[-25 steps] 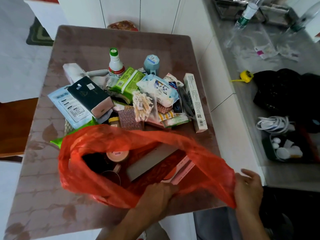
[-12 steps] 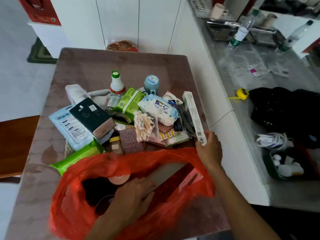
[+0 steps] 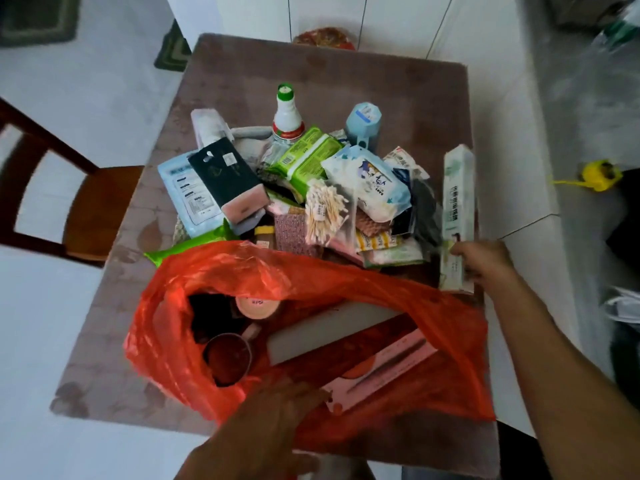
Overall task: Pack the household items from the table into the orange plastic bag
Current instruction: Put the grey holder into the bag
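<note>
**Orange bag open at the near edge, right hand on the long box**

I see a pale tiled floor (image 3: 86, 98) around a rectangular tabletop (image 3: 346, 81) with a matte brownish cover printed with faint leaf shapes. A dark wooden chair (image 3: 86, 209) stands just beside the tabletop's left edge, and a grey stone-like counter (image 3: 588, 116) runs along the right, carrying a small yellow tape measure (image 3: 601, 174). White cabinet panels (image 3: 346, 12) close off the far side.

The orange plastic bag (image 3: 207, 358) sits at the near edge, thin, crinkled and glossy, its mouth gaping upward. Inside I make out a flat grey box (image 3: 329, 330), a pink flat carton (image 3: 384, 370), a round metal cup (image 3: 228, 358) and a peach-coloured lid (image 3: 256, 306).

The remaining household items lie heaped mid-tabletop, behind the bag: a soft white-and-blue wipes pack (image 3: 370, 185), a green pack (image 3: 308, 157), a dark rectangular box (image 3: 225, 174) with a pink end, a clear packet of cotton swabs (image 3: 325, 213), a white bottle (image 3: 287, 116) with a green cap standing upright, and a pale blue cup (image 3: 363, 124) beside it.

My right hand (image 3: 485, 265) is at the right edge, fingers closed around the near end of a long, narrow white-and-green box (image 3: 457, 195). My left hand (image 3: 273, 424) is at the bag's near rim, blurred; I cannot tell whether its fingers pinch the plastic.
</note>
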`<action>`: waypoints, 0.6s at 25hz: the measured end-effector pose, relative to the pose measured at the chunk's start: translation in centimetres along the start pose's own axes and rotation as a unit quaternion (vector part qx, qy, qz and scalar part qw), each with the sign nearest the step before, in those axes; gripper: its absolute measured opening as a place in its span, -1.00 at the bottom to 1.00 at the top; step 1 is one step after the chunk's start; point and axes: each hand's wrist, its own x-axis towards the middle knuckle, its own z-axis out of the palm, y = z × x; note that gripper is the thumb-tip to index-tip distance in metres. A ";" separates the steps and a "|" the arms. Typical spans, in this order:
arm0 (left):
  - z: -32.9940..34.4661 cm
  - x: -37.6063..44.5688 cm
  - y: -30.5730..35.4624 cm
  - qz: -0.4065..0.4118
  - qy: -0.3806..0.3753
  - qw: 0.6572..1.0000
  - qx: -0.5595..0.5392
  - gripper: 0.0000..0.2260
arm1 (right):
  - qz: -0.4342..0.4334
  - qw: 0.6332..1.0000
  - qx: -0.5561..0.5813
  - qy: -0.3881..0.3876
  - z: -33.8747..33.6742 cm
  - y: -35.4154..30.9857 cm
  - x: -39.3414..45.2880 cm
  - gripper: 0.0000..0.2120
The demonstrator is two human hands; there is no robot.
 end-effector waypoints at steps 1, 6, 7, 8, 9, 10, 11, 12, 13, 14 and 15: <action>0.0 -0.2 -0.2 0.002 -0.005 1.000 0.011 -0.49 | -0.008 0.995 0.094 -0.021 -1.5 -0.1 -2.1 -0.63; -1.3 -0.6 0.0 -0.011 0.024 0.999 -0.042 -0.72 | -0.222 0.942 0.229 -0.106 -6.1 1.4 -15.8 -0.58; -1.4 -0.7 -0.1 0.001 0.036 0.998 -0.044 -0.73 | -0.258 0.938 0.177 -0.147 -5.1 1.8 -18.4 -0.54; -1.7 -0.7 0.0 0.019 0.037 0.999 -0.023 -0.74 | -0.289 0.930 0.112 -0.197 -3.5 1.9 -20.7 -0.52; -1.9 -0.8 0.2 0.037 0.029 0.999 0.003 -0.76 | -0.315 0.918 0.038 -0.239 -1.7 2.1 -22.2 -0.51; -2.3 -1.0 0.5 0.054 0.026 0.998 0.015 -0.75 | -0.331 0.904 -0.038 -0.266 -0.1 2.5 -22.9 -0.52; -2.7 -1.3 0.7 0.064 0.033 0.997 0.033 -0.73 | -0.345 0.889 -0.112 -0.280 1.1 3.0 -22.5 -0.53; -2.9 -2.0 0.7 0.069 0.040 0.996 0.046 -0.70 | -0.359 0.872 -0.186 -0.277 1.7 3.5 -21.5 -0.57; -2.9 -3.0 0.6 0.068 0.048 0.995 0.053 -0.67 | -0.369 0.848 -0.275 -0.262 1.8 4.3 -20.3 -0.62; -3.1 -3.9 0.3 0.053 0.041 0.997 0.046 -0.64 | -0.373 0.819 -0.359 -0.248 1.6 4.9 -18.9 -0.65; -3.4 -4.7 0.1 0.034 0.028 0.999 0.026 -0.63 | -0.367 0.790 -0.433 -0.231 1.3 5.6 -17.8 -0.66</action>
